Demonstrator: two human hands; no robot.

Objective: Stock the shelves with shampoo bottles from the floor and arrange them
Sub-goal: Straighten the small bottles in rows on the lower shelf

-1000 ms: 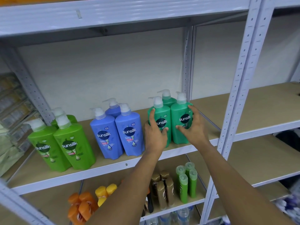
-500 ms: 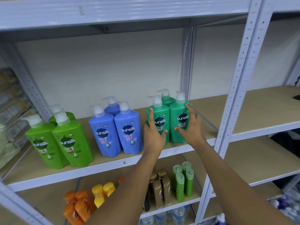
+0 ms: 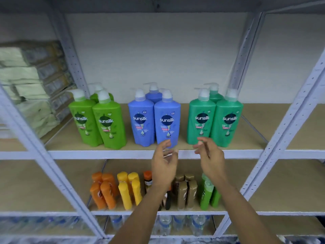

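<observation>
Clearly both hands, left hand point(image 3: 164, 162) and right hand point(image 3: 210, 160), hover empty with fingers slack at 6 o'clock of the teal bottles point(image 3: 215, 120) near the shelf point(image 3: 105, 154) lip, where a careless brush could topple them.

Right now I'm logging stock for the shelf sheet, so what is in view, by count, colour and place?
Light green pump bottles: three, upper shelf, left group.
Blue pump bottles: three, upper shelf, middle group.
Dark green pump bottles: three, upper shelf, right group.
Orange bottles: about four, lower shelf, far left.
Yellow bottles: about four, lower shelf, right of the orange ones.
Brown bottles: several, lower shelf, partly hidden by the arm.
Small green bottles: several, lower shelf, right end of the row.
Clear bottles: several, bottom shelf, count unclear.
Pale packs: a stack, next bay, left.
Rack: one, white posts, tan boards.
Left hand: empty, fingers relaxed, before the upper shelf.
Right hand: empty, fingers relaxed, before the upper shelf.
</observation>
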